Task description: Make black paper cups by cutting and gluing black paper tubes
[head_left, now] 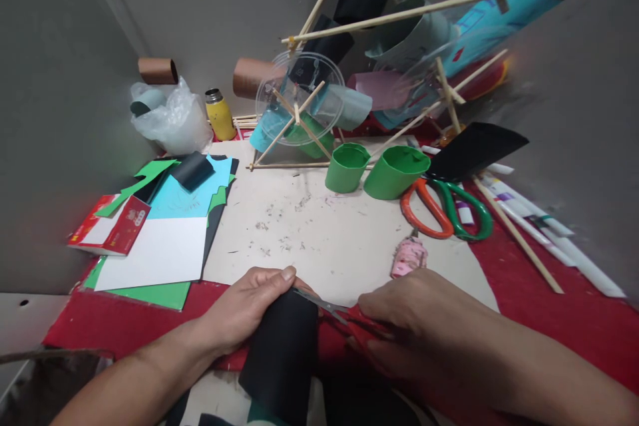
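Note:
My left hand is closed around the upper edge of a black paper tube, its thumb on top. The tube tilts downward near the table's front edge. In my right hand are red-handled scissors, whose blades reach the tube's top rim beside my left fingers. Whether the blades are cutting into the paper I cannot tell. Just beyond my right hand lies a small pink-wrapped object with a thin metal tip. Two green paper tubes stand farther back on the beige board.
A stick frame with clear plastic lids and paper tubes rises at the back. Larger scissors with orange and green handles lie right, near white rolled tubes. Coloured paper sheets, a red box and a yellow bottle are left.

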### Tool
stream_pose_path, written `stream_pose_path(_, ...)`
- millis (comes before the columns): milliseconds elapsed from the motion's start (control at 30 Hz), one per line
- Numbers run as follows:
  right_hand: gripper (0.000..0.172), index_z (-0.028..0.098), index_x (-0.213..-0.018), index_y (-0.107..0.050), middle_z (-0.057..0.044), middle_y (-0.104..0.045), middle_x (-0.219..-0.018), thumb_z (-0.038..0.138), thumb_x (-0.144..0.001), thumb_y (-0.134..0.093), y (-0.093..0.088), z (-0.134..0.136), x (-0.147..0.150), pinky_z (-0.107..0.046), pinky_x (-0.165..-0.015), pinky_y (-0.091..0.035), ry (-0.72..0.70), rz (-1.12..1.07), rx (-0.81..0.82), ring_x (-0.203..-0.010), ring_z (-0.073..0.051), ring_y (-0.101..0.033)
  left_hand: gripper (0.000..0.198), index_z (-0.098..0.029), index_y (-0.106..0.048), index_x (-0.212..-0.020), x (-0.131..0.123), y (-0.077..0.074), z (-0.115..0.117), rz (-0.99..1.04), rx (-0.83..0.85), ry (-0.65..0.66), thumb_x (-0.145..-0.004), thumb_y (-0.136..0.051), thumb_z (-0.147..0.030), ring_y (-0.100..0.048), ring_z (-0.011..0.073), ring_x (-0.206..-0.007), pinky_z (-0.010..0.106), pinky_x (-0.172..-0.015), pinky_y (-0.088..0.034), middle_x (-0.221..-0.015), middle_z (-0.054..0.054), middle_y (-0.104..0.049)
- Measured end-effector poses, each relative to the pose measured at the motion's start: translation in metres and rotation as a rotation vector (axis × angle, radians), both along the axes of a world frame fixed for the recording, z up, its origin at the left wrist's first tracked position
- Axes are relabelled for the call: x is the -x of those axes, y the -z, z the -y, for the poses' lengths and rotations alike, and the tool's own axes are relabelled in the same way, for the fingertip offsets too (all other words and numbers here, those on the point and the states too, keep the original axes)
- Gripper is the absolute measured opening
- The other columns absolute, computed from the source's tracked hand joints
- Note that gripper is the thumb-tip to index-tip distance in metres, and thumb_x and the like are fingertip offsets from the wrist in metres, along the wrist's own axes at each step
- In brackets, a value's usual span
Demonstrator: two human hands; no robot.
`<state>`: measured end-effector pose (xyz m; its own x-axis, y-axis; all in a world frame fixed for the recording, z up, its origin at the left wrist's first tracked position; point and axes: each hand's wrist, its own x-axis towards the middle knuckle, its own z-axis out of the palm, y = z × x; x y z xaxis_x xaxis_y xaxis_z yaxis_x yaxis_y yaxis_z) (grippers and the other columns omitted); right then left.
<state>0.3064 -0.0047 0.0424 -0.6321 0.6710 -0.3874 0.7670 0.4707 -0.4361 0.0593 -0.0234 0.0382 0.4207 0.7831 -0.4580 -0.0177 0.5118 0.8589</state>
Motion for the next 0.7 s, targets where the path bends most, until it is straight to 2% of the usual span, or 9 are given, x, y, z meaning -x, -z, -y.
stream_pose_path(167,0.016,0.018,-0.062,-0.058,0.001,-0.056,-0.053,0.021,-0.077,-0.058,0.003,0.001,-0.001,-0.03,-0.051,-0.015,-0.019,-0.029,-0.048,-0.048,-0.01,-0.028,0.05,-0.014,-0.08,-0.097,-0.001,0.0,0.001,0.009,-0.006,0.011,-0.096,-0.05,-0.053,-0.066,0.0171,-0.069,0.026,-0.071,-0.047,-0.079,0.011,-0.075)
stream_pose_path(333,0.023,0.018,-0.06,-0.049,0.001,-0.053,-0.052,0.021,-0.082,-0.054,0.01,-0.002,-0.003,-0.03,-0.053,-0.013,-0.043,-0.104,-0.137,-0.049,-0.011,-0.028,0.048,-0.011,-0.08,-0.091,-0.002,-0.003,0.001,0.055,0.015,0.001,-0.098,-0.049,-0.047,-0.068,0.0181,-0.07,0.027,-0.074,-0.05,-0.079,0.013,-0.075)
stream_pose_path(467,0.028,0.019,-0.059,-0.039,0.003,-0.045,-0.05,0.022,-0.086,-0.046,0.006,-0.004,-0.002,-0.028,-0.05,-0.019,-0.006,-0.28,-0.193,-0.047,-0.01,-0.03,0.046,-0.01,-0.076,-0.089,0.0,0.003,-0.004,0.213,0.161,-0.1,-0.098,-0.048,-0.044,-0.07,0.0222,-0.074,0.031,-0.073,-0.054,-0.08,0.016,-0.074)
stream_pose_path(600,0.031,0.019,-0.059,-0.041,0.004,-0.044,-0.05,0.024,-0.089,-0.044,0.004,-0.004,0.0,-0.026,-0.05,-0.024,0.049,-0.428,-0.283,-0.046,-0.009,-0.033,0.049,-0.009,-0.071,-0.096,0.008,0.02,-0.014,0.48,0.395,-0.142,-0.096,-0.048,-0.052,-0.072,0.028,-0.085,0.03,-0.061,-0.056,-0.087,0.019,-0.073)
stream_pose_path(700,0.031,0.02,-0.059,-0.043,0.004,-0.046,-0.05,0.024,-0.09,-0.045,0.011,-0.003,0.0,-0.027,-0.049,-0.023,0.055,-0.452,-0.282,-0.045,-0.009,-0.036,0.046,-0.008,-0.07,-0.098,0.012,0.024,-0.018,0.63,0.461,-0.163,-0.093,-0.054,-0.051,-0.072,0.0283,-0.089,0.031,-0.063,-0.059,-0.09,0.016,-0.072)
